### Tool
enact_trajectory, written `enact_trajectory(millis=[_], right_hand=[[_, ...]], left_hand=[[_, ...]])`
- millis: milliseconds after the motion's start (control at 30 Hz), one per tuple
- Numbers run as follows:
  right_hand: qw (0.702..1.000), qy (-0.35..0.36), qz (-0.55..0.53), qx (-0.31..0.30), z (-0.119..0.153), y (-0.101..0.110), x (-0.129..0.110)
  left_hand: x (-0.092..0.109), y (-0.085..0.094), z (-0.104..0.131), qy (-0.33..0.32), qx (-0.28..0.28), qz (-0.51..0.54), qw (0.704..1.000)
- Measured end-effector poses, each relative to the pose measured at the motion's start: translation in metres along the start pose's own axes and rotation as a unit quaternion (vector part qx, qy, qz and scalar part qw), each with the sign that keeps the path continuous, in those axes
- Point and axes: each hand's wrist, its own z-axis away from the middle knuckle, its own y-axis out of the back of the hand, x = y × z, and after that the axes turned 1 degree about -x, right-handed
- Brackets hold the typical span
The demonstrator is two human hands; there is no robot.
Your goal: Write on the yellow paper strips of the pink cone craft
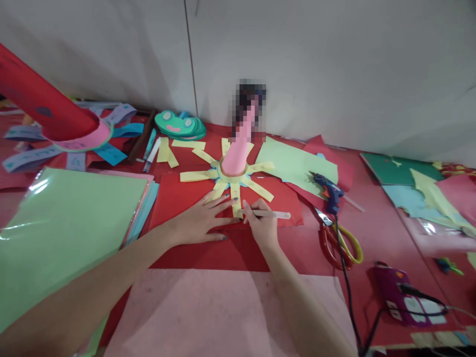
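Observation:
A pink paper cone [238, 151] stands on red paper, ringed at its base by pale yellow paper strips [197, 176] that fan outward, with marks written on several of them. My left hand [203, 218] lies flat with fingers spread, its fingertips on the strips at the near side. My right hand [262, 220] pinches a slim, pale pen [278, 214], whose tip end is at the near strip [237, 198]; the exact tip is hidden by my fingers. Red paper [174, 198] lies beneath both the strips and my hands.
A blue glue gun [329, 191] with a black cord lies at right, above red-and-yellow-handled scissors [340, 243]. A purple power strip [397, 292] sits lower right. Green frog-face cutouts [180, 125] rest by the wall. At left are a red paper tube [48, 94] and green sheets [82, 213].

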Motion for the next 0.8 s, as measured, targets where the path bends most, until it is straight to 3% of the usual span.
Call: enact_trajectory(millis=[800], right_hand=[[1.0, 0.008, 0.009, -0.006, 0.0001, 0.0002, 0.0006]], left_hand=[[0.0008, 0.0022, -0.0005, -0.002, -0.005, 0.001, 1.0]])
